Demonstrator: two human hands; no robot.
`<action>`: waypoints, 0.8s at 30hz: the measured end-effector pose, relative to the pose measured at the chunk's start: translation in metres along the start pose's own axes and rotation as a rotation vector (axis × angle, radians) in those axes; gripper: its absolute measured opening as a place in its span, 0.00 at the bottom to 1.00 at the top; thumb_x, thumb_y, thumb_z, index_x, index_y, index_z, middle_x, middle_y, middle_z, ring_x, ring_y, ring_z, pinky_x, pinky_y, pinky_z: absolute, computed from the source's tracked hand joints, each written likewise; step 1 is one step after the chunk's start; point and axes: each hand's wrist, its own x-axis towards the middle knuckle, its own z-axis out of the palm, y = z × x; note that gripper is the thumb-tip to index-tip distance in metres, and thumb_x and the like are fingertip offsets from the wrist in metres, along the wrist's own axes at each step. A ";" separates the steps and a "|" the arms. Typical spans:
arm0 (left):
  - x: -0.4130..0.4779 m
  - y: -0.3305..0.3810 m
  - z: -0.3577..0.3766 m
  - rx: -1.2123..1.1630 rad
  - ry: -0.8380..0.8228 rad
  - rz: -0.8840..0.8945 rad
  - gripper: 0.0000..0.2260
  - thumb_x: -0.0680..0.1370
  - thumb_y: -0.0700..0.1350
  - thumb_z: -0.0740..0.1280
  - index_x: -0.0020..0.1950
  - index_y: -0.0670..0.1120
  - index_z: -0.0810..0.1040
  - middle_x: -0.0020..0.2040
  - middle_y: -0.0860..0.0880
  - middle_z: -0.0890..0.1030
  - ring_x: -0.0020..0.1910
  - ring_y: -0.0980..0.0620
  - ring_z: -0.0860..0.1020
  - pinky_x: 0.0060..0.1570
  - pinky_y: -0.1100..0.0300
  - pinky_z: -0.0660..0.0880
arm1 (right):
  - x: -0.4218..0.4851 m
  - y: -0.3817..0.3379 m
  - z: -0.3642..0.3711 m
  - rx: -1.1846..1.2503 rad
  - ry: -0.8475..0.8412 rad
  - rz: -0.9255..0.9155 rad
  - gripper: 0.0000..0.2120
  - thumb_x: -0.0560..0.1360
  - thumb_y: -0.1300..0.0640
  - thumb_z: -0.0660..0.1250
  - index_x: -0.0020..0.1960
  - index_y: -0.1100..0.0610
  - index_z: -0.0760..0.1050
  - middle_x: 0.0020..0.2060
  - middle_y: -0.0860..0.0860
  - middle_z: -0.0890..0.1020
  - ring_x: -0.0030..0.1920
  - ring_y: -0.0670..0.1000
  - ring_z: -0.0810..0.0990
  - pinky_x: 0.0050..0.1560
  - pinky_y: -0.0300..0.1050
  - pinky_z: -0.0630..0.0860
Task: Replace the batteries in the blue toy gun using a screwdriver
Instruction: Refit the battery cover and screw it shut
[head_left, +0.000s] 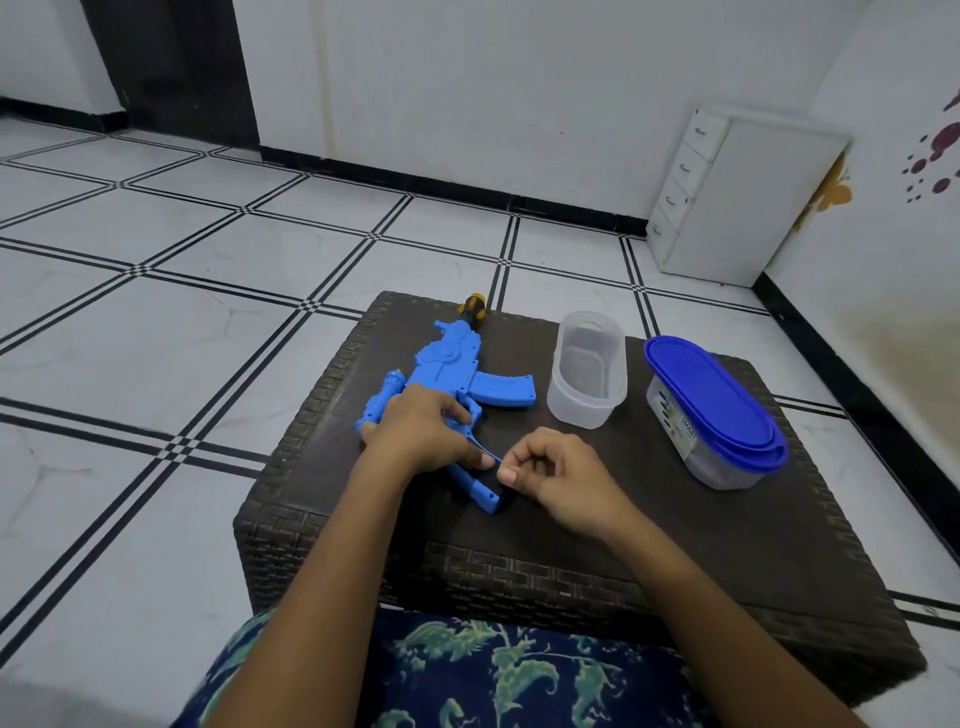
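The blue toy gun (457, 374) lies flat on the dark woven table (649, 530), barrel pointing away from me. My left hand (423, 434) rests on its middle with curled fingers, holding it down near the grip. My right hand (550, 475) pinches something small at the gun's near end, where a dark opening shows at the butt (485, 493); a thin blue piece runs between both thumbs. The screwdriver (474, 304), yellow and black handle, lies beyond the gun at the table's far edge, partly hidden by it.
An open clear plastic container (587, 374) stands right of the gun. Further right is a clear container with a blue lid (717, 405). A white drawer unit (727, 197) stands against the far wall. My patterned lap sits at the table's near edge.
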 end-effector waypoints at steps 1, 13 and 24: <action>0.000 0.000 0.000 0.000 0.003 0.002 0.24 0.55 0.57 0.82 0.46 0.60 0.76 0.54 0.52 0.73 0.60 0.47 0.73 0.62 0.44 0.71 | 0.000 0.000 0.000 -0.007 0.000 -0.013 0.06 0.73 0.59 0.74 0.39 0.51 0.80 0.38 0.47 0.76 0.31 0.39 0.71 0.35 0.32 0.69; -0.001 0.001 0.000 -0.018 -0.009 -0.019 0.26 0.52 0.58 0.82 0.46 0.60 0.77 0.56 0.51 0.74 0.60 0.46 0.74 0.61 0.42 0.71 | 0.001 0.005 -0.002 0.242 -0.028 0.128 0.12 0.66 0.59 0.80 0.45 0.59 0.80 0.29 0.49 0.75 0.29 0.44 0.70 0.30 0.35 0.70; 0.001 0.002 0.000 -0.003 -0.009 -0.019 0.25 0.54 0.58 0.82 0.47 0.60 0.77 0.55 0.52 0.74 0.60 0.47 0.74 0.63 0.43 0.70 | -0.002 -0.001 -0.008 0.199 0.016 0.230 0.14 0.65 0.53 0.81 0.42 0.58 0.78 0.25 0.47 0.74 0.25 0.42 0.70 0.24 0.33 0.66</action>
